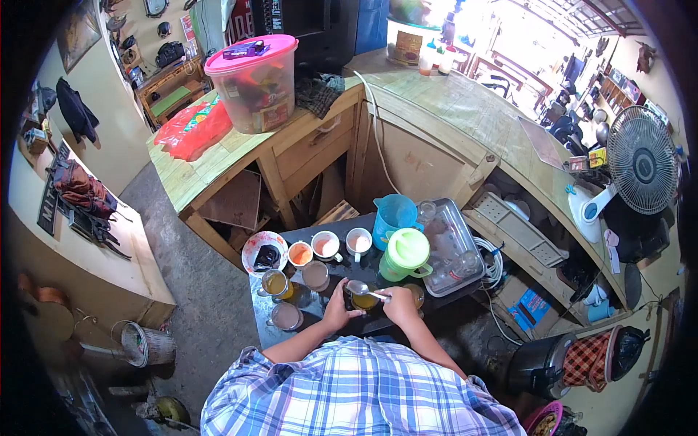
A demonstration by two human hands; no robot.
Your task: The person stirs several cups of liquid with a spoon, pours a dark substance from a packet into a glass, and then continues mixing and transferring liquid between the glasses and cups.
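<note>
My right hand (401, 307) holds a metal spoon (375, 294) by its handle, with the bowl above a glass of yellow liquid (364, 302). My left hand (338, 311) is curled around the left side of that glass. Left of it stand a glass mug of yellow drink (276, 284) and two glasses of pinkish-brown drink (315, 276) (286, 316). Behind them are several white cups, one with orange powder (299, 253). Another glass (416, 292) is partly hidden beside my right hand. A green lidded pitcher (406, 256) and a blue pitcher (395, 216) stand behind.
On the dark low table (254, 309), a clear plastic tray (472, 272) with glasses sits at right and a patterned bowl (264, 251) with a black bag at left. Wooden counters (305, 149) enclose the back. A fan (640, 160) and rice cooker (538, 367) are at right.
</note>
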